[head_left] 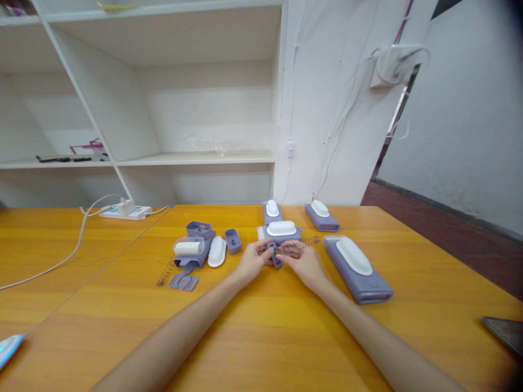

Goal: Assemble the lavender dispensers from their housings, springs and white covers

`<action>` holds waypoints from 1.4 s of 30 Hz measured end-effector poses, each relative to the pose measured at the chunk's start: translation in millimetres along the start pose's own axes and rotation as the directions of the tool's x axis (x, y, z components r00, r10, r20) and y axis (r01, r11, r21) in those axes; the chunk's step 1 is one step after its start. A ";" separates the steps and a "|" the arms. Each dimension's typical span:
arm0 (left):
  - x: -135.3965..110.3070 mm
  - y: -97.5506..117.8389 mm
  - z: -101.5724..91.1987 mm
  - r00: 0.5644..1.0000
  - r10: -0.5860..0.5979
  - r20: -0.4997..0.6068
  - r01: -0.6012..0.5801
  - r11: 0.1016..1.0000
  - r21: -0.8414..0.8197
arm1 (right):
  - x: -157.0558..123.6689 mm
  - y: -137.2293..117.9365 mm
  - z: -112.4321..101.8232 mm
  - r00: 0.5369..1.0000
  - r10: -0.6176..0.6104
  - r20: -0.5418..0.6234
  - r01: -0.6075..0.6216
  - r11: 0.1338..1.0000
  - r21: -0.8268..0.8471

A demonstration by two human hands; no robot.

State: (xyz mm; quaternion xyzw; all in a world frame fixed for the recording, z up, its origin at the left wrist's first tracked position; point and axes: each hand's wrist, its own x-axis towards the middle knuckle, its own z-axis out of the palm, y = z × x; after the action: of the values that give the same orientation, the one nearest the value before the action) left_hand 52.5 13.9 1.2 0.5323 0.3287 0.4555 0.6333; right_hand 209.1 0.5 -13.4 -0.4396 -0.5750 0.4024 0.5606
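Note:
Over the middle of the table, my left hand [254,259] pinches a small grey-purple plastic piece [275,256] with openings in it. My right hand [305,264] closes its fingertips on the same piece from the other side. A coiled metal spring [312,240] shows just behind the right fingers; whether they touch it I cannot tell. Directly beyond both hands is a grey-purple housing with a white oval cap [281,228]. To the right lies a larger grey-purple unit [362,277] with a white oval cap [354,256] on top.
Left of my hands are an open grey housing [199,228], a white roll [189,249], a loose white cap [217,251], a grey cup [232,240], flat grey rings [184,281] and another spring [165,273]. Two capped units stand behind. A power strip [137,213] sits far left.

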 end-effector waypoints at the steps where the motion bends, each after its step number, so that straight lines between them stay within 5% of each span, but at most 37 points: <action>1: 0.0 0.5 0.5 1.000 -0.002 0.001 0.002 1.000 -0.003 | -0.3 -0.2 0.3 1.000 -0.008 0.003 0.008 1.000 -0.007; 8: -0.3 -0.1 -2.5 1.000 -0.019 0.013 0.019 1.000 -0.023 | -2.7 -1.1 2.7 0.995 -0.100 0.032 0.103 0.986 -0.128; 16: -0.9 2.5 -4.0 1.000 -0.017 -0.002 0.017 0.996 0.084 | -2.6 -0.9 3.6 0.998 -0.054 -0.017 0.052 0.992 -0.111; 28: 3.3 -13.8 -4.8 0.983 0.084 -0.165 -0.047 0.975 0.215 | -12.0 -16.4 4.1 0.983 -0.182 -0.020 0.171 0.953 -0.248; 33: 0.3 -7.6 -3.5 0.993 0.052 -0.102 -0.035 0.986 0.160 | -11.7 -15.7 5.2 0.984 -0.179 -0.006 0.169 0.940 -0.297; 42: -5.3 2.2 -2.2 1.000 -0.013 -0.005 0.013 0.999 0.032 | -6.1 -8.4 3.1 0.995 -0.082 -0.058 0.073 0.987 -0.140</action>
State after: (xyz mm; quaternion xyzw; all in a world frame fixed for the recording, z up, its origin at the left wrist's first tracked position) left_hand 48.1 9.8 2.5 0.5389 0.3411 0.4473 0.6270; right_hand 205.4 -7.7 -7.3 -0.4672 -0.6000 0.3254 0.5620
